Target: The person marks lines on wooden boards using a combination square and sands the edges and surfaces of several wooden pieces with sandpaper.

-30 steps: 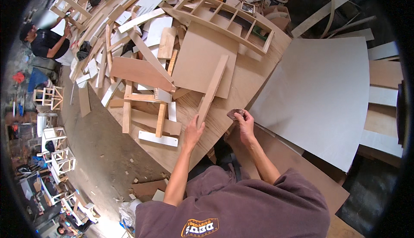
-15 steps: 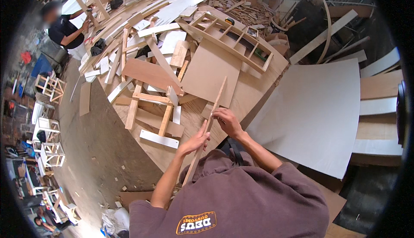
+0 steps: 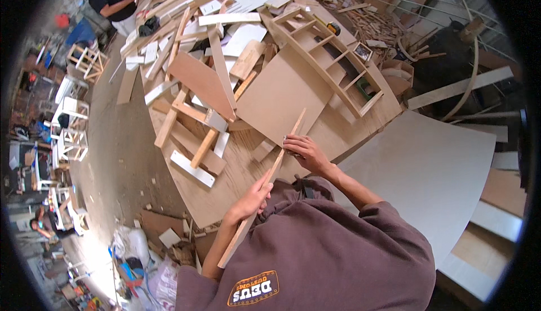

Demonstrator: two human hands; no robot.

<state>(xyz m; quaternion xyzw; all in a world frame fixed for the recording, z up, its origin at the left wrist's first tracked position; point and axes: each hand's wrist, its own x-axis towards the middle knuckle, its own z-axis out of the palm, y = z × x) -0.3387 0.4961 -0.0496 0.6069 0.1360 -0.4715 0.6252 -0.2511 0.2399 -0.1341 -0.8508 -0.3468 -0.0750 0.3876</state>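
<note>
A long, narrow wooden board (image 3: 239, 239) stands on edge, running from beside my body out over the worktop. My left hand (image 3: 252, 200) is closed round its middle. My right hand (image 3: 304, 153) pinches a small brownish abrasive-looking pad (image 3: 287, 144), mostly hidden by the fingers, against the board's upper edge farther along. Beyond the board's far tip lies a square tan panel (image 3: 276, 85) on the plywood worktop (image 3: 203, 209).
A ladder-like wooden frame (image 3: 315, 49), tape measure (image 3: 332, 28) and heaped offcuts (image 3: 248, 57) crowd the worktop. A large pale sheet (image 3: 428, 181) is at right. A co-worker (image 3: 115, 7) stands top left, another person (image 3: 44, 223) lower left. Stools (image 3: 73, 111) line the left floor.
The board has come back toward my body and turned edge-up. My right hand has moved from the worktop's edge onto the board with the pad. The camera view has shifted.
</note>
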